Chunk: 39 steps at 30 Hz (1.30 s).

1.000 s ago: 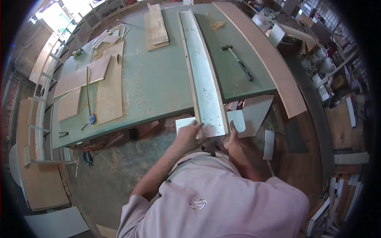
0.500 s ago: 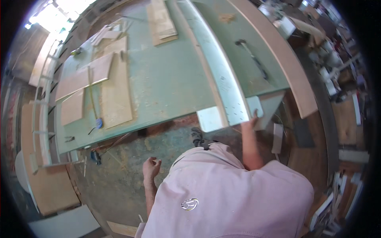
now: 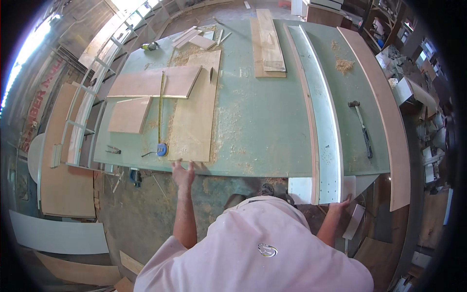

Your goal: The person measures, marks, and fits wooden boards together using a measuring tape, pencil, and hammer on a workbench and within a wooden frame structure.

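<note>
The long white panel [image 3: 325, 146] runs from the top of the frame down to the green table's [image 3: 262, 126] near edge at lower right, where the right hand [image 3: 340, 207] touches its end; whether it grips, I cannot tell. The left hand [image 3: 182, 173], fingers spread and holding nothing, reaches the edge of one plywood sheet [image 3: 194, 112] at centre left. One blue tape measure [image 3: 161, 148] lies beside it; one hammer [image 3: 362, 129] lies right.
</note>
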Each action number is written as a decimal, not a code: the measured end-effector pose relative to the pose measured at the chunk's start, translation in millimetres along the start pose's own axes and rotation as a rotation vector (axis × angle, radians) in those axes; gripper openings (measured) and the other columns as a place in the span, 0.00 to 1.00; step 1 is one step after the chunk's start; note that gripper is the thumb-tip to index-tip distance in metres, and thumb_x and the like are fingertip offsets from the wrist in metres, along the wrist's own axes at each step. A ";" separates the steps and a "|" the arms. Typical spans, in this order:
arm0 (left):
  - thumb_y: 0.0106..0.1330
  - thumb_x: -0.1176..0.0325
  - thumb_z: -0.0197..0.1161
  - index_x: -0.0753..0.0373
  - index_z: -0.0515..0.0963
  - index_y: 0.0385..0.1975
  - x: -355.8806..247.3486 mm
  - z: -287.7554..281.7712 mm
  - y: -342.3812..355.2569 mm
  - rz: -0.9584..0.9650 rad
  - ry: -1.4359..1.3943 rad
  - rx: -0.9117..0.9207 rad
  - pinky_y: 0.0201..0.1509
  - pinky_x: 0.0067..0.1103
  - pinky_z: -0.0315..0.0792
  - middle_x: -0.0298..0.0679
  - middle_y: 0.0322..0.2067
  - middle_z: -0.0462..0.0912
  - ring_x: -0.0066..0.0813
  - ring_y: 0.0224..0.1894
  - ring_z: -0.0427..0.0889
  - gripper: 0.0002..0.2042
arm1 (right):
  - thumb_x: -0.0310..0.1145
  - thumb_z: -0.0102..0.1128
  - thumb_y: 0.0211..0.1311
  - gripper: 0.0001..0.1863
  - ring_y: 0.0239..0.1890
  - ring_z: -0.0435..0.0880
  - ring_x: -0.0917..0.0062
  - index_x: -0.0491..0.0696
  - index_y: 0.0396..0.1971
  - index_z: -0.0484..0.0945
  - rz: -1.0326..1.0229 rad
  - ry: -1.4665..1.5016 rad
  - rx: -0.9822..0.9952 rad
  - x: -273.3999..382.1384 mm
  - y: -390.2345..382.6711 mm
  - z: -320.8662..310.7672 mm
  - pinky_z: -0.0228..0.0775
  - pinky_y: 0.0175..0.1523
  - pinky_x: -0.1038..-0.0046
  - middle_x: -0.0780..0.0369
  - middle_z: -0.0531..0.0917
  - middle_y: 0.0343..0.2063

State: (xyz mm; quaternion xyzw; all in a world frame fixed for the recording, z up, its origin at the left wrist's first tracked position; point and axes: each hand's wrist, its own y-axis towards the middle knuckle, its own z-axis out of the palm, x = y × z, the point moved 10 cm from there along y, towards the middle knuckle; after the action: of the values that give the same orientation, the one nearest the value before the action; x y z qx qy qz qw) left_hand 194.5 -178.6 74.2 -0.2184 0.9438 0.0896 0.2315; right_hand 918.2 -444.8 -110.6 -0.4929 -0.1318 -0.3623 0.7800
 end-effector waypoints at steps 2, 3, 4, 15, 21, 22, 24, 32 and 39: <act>0.58 0.53 0.68 0.65 0.72 0.56 16.4 -11.7 41.5 0.004 0.063 -0.088 0.61 0.38 0.69 0.57 0.59 0.68 0.54 0.60 0.72 0.29 | 0.54 0.50 0.66 0.35 0.64 0.70 0.58 0.44 0.64 0.67 -0.205 -0.039 -0.079 15.7 -5.3 -5.0 0.61 0.70 0.57 0.57 0.72 0.63; 0.58 0.51 0.68 0.65 0.70 0.59 23.5 -18.7 61.3 0.008 0.124 -0.168 0.62 0.38 0.69 0.59 0.61 0.65 0.56 0.61 0.70 0.33 | 0.56 0.48 0.66 0.37 0.66 0.69 0.59 0.44 0.65 0.64 -0.230 -0.079 -0.027 18.1 -9.2 -0.8 0.59 0.71 0.57 0.56 0.71 0.63; 0.58 0.51 0.68 0.65 0.70 0.59 21.0 -15.9 79.1 0.024 0.107 -0.159 0.62 0.38 0.69 0.59 0.61 0.65 0.56 0.61 0.70 0.33 | 0.56 0.48 0.66 0.37 0.66 0.69 0.59 0.44 0.65 0.64 -0.251 -0.065 -0.032 24.2 -4.8 -9.9 0.59 0.71 0.57 0.56 0.71 0.63; 0.56 0.46 0.67 0.70 0.68 0.58 112.1 13.6 181.2 0.023 0.181 -0.119 0.60 0.40 0.70 0.54 0.52 0.73 0.53 0.59 0.71 0.37 | 0.40 0.62 0.64 0.22 0.47 0.83 0.62 0.37 0.49 0.74 -1.057 -0.739 -0.489 39.8 -143.6 95.0 0.75 0.51 0.63 0.50 0.80 0.47; 0.60 0.57 0.61 0.70 0.76 0.45 132.9 22.7 225.5 -0.151 -0.288 0.158 0.42 0.33 0.78 0.46 0.37 0.80 0.42 0.39 0.82 0.22 | 0.36 0.62 0.60 0.17 0.46 0.80 0.69 0.44 0.46 0.76 -1.129 -0.873 0.120 -125.1 -194.6 255.7 0.74 0.47 0.67 0.58 0.78 0.44; 0.60 0.57 0.59 0.69 0.76 0.43 143.6 38.4 228.9 -0.294 -0.681 0.274 0.34 0.30 0.79 0.43 0.34 0.80 0.37 0.34 0.83 0.20 | 0.36 0.62 0.59 0.17 0.45 0.80 0.69 0.44 0.45 0.76 -1.100 -0.923 0.189 -157.4 -212.1 284.7 0.74 0.48 0.67 0.58 0.78 0.43; 0.61 0.60 0.56 0.68 0.75 0.47 121.3 35.3 232.5 -0.339 -0.826 0.370 0.27 0.24 0.78 0.39 0.31 0.80 0.29 0.30 0.82 0.19 | 0.36 0.62 0.59 0.16 0.44 0.81 0.69 0.44 0.44 0.77 -1.044 -0.982 0.316 -205.5 -241.5 329.9 0.74 0.49 0.66 0.57 0.78 0.42; 0.60 0.63 0.54 0.68 0.72 0.51 18.8 26.1 248.8 -0.297 -1.600 0.521 0.40 0.31 0.81 0.48 0.41 0.82 0.37 0.41 0.83 0.21 | 0.41 0.66 0.56 0.25 0.46 0.80 0.61 0.45 0.50 0.73 -1.225 -1.481 0.558 -275.1 -179.2 500.8 0.74 0.49 0.60 0.53 0.78 0.45; 0.68 0.58 0.54 0.65 0.73 0.45 16.3 45.2 240.5 -0.406 -1.531 0.462 0.37 0.29 0.80 0.43 0.35 0.80 0.33 0.36 0.82 0.16 | 0.66 0.71 0.42 0.61 0.67 0.65 0.51 0.47 0.71 0.53 -1.087 -1.940 0.532 -354.1 -56.8 652.2 0.57 0.71 0.57 0.49 0.67 0.65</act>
State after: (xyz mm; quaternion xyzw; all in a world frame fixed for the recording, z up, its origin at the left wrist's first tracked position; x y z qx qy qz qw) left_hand 90.4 41.2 43.2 -0.2100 0.4617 -0.0265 0.8614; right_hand 728.7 258.8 40.9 -0.2621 -0.9468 -0.0792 0.1693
